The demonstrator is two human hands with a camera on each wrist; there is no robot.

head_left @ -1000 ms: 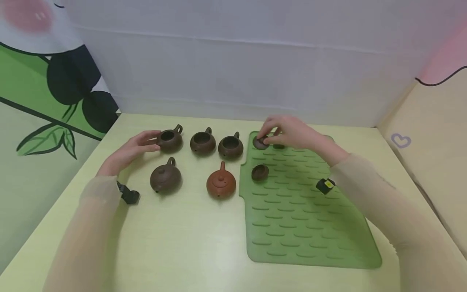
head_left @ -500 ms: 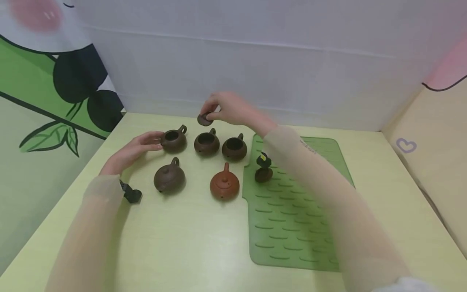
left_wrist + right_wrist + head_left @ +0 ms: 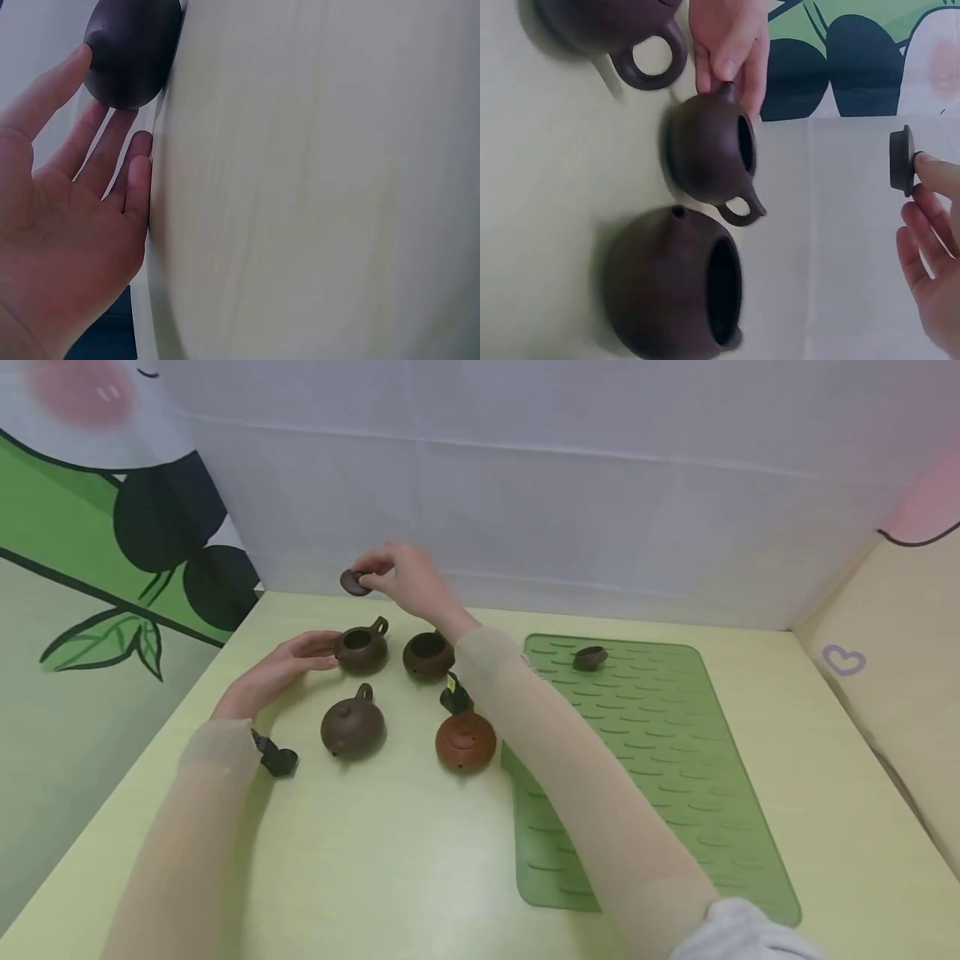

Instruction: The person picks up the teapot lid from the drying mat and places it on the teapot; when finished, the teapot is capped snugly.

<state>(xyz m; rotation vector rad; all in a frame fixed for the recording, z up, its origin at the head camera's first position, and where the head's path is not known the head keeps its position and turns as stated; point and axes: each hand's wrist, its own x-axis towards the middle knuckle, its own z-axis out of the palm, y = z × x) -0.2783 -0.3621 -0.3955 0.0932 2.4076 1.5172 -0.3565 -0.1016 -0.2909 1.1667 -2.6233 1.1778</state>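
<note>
My left hand (image 3: pixel 273 675) holds the spout side of the back-left lidless dark brown teapot (image 3: pixel 362 648), which stands on the table with its handle pointing away. In the right wrist view, its thumb lies at the spout. My right hand (image 3: pixel 411 578) pinches a small dark teapot lid (image 3: pixel 356 582) by its knob, raised above and behind that teapot. A second lidless dark teapot (image 3: pixel 427 657) stands to the right, and the right forearm hides a third. In front are a lidded dark teapot (image 3: pixel 352 728) and a lidded reddish-brown teapot (image 3: pixel 465 745).
A ribbed green mat (image 3: pixel 697 752) covers the table's right side. One tilted dark lid (image 3: pixel 590 658) lies near its back edge; the right forearm covers part of the mat. A white cloth wall (image 3: pixel 570 527) rises behind the table.
My right hand has carried the lid from over the mat leftward, past two open teapots, and raised it behind the left one. The left hand keeps its place at the teapot.
</note>
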